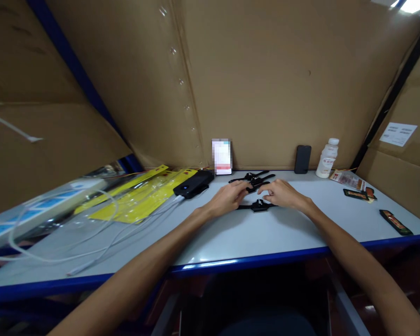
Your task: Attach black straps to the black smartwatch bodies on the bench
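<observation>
Several black spokeshaves lie on the grey tabletop. The nearest spokeshave point(260, 206) rests crosswise just below my hands, its handles partly hidden under them. Behind it is a second spokeshave point(258, 183), with another black one point(249, 177) farther back. My left hand point(231, 195) hovers over the left end of the nearest tool, fingers bent and fingertips close to the second one. From the other side, my right hand point(282, 192) reaches in, index finger and thumb apart. I see nothing gripped in either hand; whether the fingertips touch the tools is unclear.
Left of my hands lie a black power bank point(194, 183) with white cables, yellow packaging point(136, 198) and a power strip point(45, 207). A lit phone point(222, 157) and a dark phone point(303, 159) lean at the back. A bottle point(327, 158) and small packets point(395, 222) stand or lie right.
</observation>
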A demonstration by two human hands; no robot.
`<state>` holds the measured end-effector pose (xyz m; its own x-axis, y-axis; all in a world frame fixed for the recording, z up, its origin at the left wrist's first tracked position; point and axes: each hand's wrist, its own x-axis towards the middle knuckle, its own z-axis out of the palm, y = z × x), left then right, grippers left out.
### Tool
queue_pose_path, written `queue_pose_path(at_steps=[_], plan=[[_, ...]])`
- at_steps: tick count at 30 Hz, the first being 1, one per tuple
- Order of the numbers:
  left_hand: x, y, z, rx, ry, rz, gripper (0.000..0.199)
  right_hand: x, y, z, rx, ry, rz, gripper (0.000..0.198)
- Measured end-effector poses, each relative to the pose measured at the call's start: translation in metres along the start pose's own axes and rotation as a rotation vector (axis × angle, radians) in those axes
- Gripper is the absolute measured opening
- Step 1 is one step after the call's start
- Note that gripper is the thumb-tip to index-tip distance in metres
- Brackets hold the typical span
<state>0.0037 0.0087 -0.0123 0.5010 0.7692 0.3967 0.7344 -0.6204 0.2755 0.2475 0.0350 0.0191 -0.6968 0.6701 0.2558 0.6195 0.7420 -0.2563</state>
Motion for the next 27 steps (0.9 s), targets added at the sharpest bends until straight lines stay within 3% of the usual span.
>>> queue_pose_path(at_steps=[4, 7, 11, 18, 23, 27], plan=[[0.001, 0.002, 0.007, -0.039, -0.209, 0.032, 0.041, -0.001, -0.002, 0.001, -0.038, -0.099, -0.042, 0.032], [0.002, 0.003, 0.006, -0.057, -0.278, 0.011, 0.039, 0.0, -0.007, 0.003, -0.062, -0.123, -0.035, 0.025], [0.0, 0.007, 0.001, 0.0, -0.285, 0.005, 0.03, 0.001, -0.012, 0.007, -0.135, -0.104, -0.006, 0.014], [-0.004, 0.013, -0.003, 0.096, -0.279, 0.075, 0.014, 0.002, -0.014, 0.013, -0.173, -0.1, 0.023, 0.02], [-0.003, 0.01, -0.002, 0.113, -0.28, 0.075, 0.012, 0.0, -0.01, 0.0, -0.158, -0.078, 0.093, 0.024], [-0.002, 0.004, 0.0, 0.115, -0.285, 0.057, 0.022, -0.004, -0.003, -0.012, -0.162, -0.214, 0.103, 0.027]])
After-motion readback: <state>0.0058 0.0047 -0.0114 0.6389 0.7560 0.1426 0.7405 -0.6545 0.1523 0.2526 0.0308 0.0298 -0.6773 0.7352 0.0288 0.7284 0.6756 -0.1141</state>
